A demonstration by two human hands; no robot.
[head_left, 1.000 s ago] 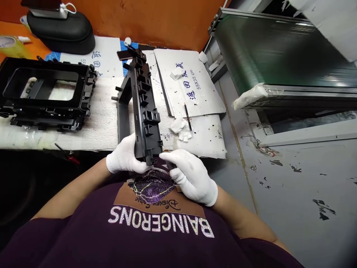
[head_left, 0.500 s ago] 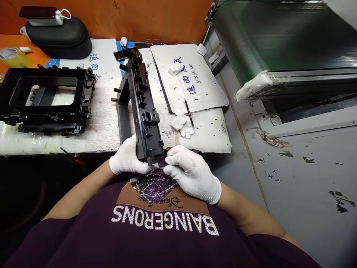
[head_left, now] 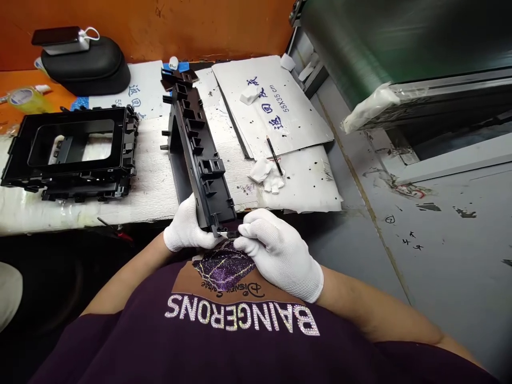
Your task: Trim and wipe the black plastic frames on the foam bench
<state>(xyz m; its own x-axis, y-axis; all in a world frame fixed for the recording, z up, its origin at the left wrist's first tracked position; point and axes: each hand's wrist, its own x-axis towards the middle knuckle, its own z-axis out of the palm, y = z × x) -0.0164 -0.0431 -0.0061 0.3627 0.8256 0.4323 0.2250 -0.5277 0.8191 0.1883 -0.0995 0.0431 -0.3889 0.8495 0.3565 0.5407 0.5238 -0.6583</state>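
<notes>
At the far left, a roll of tape is on the orange surface, and beside it a black case carries a flat device. Nearer to the person, a second frame lies on the bench. Next comes the left hand, gloved in white, which grasps the near end of the frame; the thumb is around its corner, and the other fingers are mostly hidden. This frame is tilted, its near end before the shirt and its far end over the bench; whether it touches the bench, I cannot tell. At the near end, the right hand, also gloved, pinches a small dark tool between thumb and bent fingers, its pale tip just beside the frame's corner. Farther right, there are paper scraps, a pencil reaching over them, a white board and, at the last, the conveyor
</notes>
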